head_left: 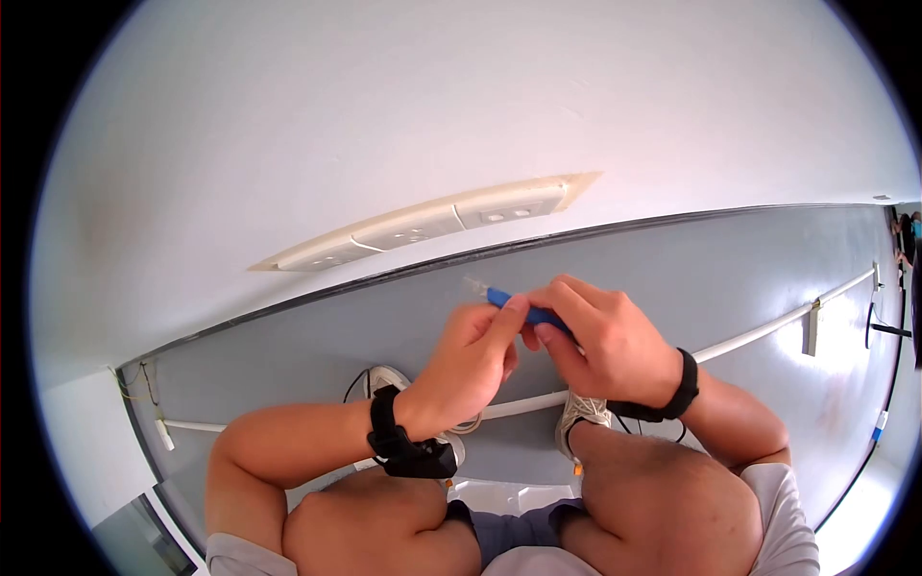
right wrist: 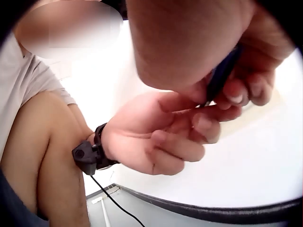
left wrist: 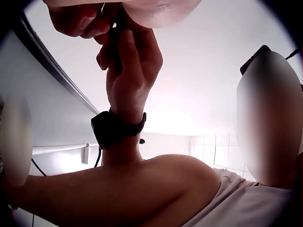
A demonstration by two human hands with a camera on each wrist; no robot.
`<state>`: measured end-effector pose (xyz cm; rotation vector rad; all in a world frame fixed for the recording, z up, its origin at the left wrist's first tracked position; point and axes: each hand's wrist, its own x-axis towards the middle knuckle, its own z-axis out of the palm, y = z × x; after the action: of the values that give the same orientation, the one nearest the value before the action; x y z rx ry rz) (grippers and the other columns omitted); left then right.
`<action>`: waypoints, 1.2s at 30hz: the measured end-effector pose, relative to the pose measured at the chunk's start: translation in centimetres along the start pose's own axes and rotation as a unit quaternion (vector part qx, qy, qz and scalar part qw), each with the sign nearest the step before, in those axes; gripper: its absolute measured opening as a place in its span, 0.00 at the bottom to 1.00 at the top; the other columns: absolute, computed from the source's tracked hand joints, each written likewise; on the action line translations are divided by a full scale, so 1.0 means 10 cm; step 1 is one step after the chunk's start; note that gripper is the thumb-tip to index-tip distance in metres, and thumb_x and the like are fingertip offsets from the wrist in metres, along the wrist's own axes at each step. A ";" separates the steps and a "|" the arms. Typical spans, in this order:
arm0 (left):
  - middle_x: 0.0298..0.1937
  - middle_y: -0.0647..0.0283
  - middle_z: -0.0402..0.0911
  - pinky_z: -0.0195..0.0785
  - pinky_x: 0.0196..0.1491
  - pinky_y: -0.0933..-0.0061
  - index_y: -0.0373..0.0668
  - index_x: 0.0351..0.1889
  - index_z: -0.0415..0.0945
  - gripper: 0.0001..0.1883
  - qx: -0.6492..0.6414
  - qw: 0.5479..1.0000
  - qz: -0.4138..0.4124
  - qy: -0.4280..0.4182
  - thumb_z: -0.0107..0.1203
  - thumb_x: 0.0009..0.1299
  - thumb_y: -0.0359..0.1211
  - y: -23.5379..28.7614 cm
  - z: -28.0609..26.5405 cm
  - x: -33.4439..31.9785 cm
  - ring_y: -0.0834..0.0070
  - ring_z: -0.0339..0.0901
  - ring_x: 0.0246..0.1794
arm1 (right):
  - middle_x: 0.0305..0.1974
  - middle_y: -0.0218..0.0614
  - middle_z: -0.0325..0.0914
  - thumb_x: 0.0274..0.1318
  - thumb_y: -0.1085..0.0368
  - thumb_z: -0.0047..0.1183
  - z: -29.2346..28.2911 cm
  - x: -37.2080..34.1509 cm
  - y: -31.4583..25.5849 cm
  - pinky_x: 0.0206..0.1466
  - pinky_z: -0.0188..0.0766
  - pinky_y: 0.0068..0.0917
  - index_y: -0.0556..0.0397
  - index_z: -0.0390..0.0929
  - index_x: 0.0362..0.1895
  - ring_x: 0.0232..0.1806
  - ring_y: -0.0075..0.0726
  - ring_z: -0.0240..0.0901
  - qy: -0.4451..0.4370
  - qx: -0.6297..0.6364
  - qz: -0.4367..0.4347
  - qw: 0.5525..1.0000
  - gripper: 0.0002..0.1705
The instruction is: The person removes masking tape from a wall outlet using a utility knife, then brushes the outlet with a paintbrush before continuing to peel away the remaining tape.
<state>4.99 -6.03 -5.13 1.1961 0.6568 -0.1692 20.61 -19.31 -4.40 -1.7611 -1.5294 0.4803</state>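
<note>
A slim blue tool (head_left: 497, 297) with a clear, pale piece at its far end is held between both hands in front of the wall; its exact kind cannot be told. My left hand (head_left: 461, 360) pinches it near that far end, thumb on top. The right hand (head_left: 610, 341) grips the other end of the blue body, fingers curled round it. In the right wrist view, the tool (right wrist: 222, 71) looks dark blue, and a small shiny end shows by the left fingertips. The fingers cover much of its middle.
Beyond the hands a long cream socket panel (head_left: 408, 230) is set low in the white wall, above a dark skirting strip (head_left: 384, 279). A white pipe (head_left: 759, 331) runs along the grey floor. The person's shoes (head_left: 584, 411) and thin black cables are below the hands.
</note>
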 end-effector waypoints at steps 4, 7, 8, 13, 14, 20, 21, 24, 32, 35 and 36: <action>0.27 0.69 0.74 0.50 0.24 0.79 0.36 0.43 0.81 0.26 -0.081 0.993 -0.033 0.076 0.41 0.86 0.48 -0.10 -0.10 -0.06 0.85 0.59 0.20 | 0.28 0.43 0.78 0.63 0.68 0.55 -0.10 -0.17 0.44 0.34 0.74 0.41 0.59 0.77 0.43 0.31 0.50 0.79 -0.025 0.026 0.140 0.990 0.08; 0.24 0.70 0.71 0.48 0.24 0.80 0.38 0.44 0.81 0.25 -0.098 0.988 -0.048 0.109 0.41 0.86 0.49 -0.20 -0.25 -0.13 0.85 0.58 0.20 | 0.35 0.51 0.82 0.63 0.58 0.58 0.05 -0.82 1.35 0.41 0.77 0.52 0.57 0.79 0.41 0.38 0.60 0.81 -0.099 -0.182 0.282 0.937 0.15; 0.24 0.70 0.71 0.48 0.24 0.80 0.38 0.44 0.81 0.25 -0.101 0.988 -0.047 0.111 0.41 0.86 0.49 -0.21 -0.30 -0.17 0.85 0.58 0.20 | 0.36 0.52 0.83 0.61 0.55 0.59 0.11 -1.13 1.63 0.44 0.78 0.53 0.58 0.80 0.43 0.39 0.60 0.81 -0.160 -0.256 0.333 0.893 0.18; 0.20 0.71 0.66 0.48 0.24 0.78 0.40 0.40 0.77 0.22 -0.105 0.984 -0.086 0.114 0.42 0.85 0.48 -0.26 -0.48 -0.34 0.84 0.58 0.19 | 0.43 0.53 0.86 0.55 0.46 0.61 0.47 -2.22 2.06 0.53 0.81 0.48 0.58 0.85 0.41 0.48 0.55 0.85 -0.311 -0.247 0.461 0.794 0.26; 0.20 0.71 0.66 0.48 0.24 0.78 0.40 0.40 0.77 0.22 -0.102 0.984 -0.090 0.116 0.42 0.85 0.48 -0.27 -0.49 -0.35 0.84 0.58 0.19 | 0.42 0.52 0.87 0.55 0.45 0.61 0.53 -2.29 2.05 0.53 0.81 0.47 0.57 0.85 0.39 0.48 0.54 0.85 -0.311 -0.222 0.485 0.787 0.26; 0.22 0.71 0.66 0.48 0.24 0.77 0.40 0.40 0.76 0.21 -0.115 0.984 -0.086 0.110 0.42 0.86 0.47 -0.29 -0.50 -0.44 0.84 0.58 0.19 | 0.32 0.46 0.87 0.61 0.54 0.56 0.62 -2.36 1.97 0.47 0.81 0.51 0.54 0.82 0.41 0.39 0.56 0.85 -0.196 -0.252 0.479 0.818 0.16; 0.23 0.71 0.67 0.48 0.24 0.77 0.40 0.40 0.76 0.21 -0.118 0.984 -0.081 0.109 0.42 0.85 0.46 -0.29 -0.49 -0.48 0.84 0.58 0.19 | 0.34 0.46 0.86 0.63 0.54 0.56 0.60 -2.34 1.98 0.46 0.80 0.53 0.54 0.79 0.45 0.39 0.58 0.84 -0.164 -0.266 0.459 0.831 0.16; 0.25 0.71 0.69 0.49 0.24 0.78 0.41 0.39 0.76 0.21 -0.128 0.982 -0.069 0.119 0.43 0.85 0.46 -0.33 -0.52 -0.50 0.84 0.59 0.19 | 0.36 0.46 0.82 0.68 0.59 0.54 0.28 -1.74 1.62 0.37 0.75 0.57 0.52 0.72 0.51 0.37 0.61 0.81 -0.123 -0.236 0.343 0.901 0.14; 0.25 0.72 0.69 0.51 0.23 0.78 0.44 0.36 0.75 0.20 -0.140 0.972 -0.089 0.165 0.44 0.85 0.47 -0.41 -0.56 -0.52 0.84 0.62 0.20 | 0.28 0.29 0.71 0.58 0.69 0.59 -0.46 0.09 -0.33 0.21 0.66 0.30 0.49 0.78 0.45 0.23 0.30 0.71 0.043 -0.319 -0.091 0.942 0.10; 0.25 0.72 0.70 0.52 0.22 0.78 0.44 0.35 0.75 0.20 -0.133 0.975 -0.098 0.149 0.44 0.84 0.47 -0.43 -0.55 -0.51 0.84 0.63 0.20 | 0.28 0.29 0.69 0.51 0.70 0.58 -0.54 0.29 -0.46 0.21 0.65 0.28 0.50 0.79 0.43 0.24 0.27 0.69 0.106 -0.443 -0.117 0.882 0.13; 0.25 0.72 0.70 0.52 0.22 0.79 0.44 0.35 0.75 0.20 -0.136 0.975 -0.100 0.142 0.44 0.84 0.47 -0.44 -0.55 -0.51 0.84 0.63 0.20 | 0.29 0.30 0.69 0.53 0.72 0.58 -0.63 0.28 -0.46 0.23 0.67 0.29 0.51 0.79 0.43 0.25 0.29 0.71 0.104 -0.442 -0.085 0.887 0.11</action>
<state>-3.21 -3.87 -6.95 0.8954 1.0195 -0.0724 22.46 -18.33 3.60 -2.1878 -1.8635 -0.5926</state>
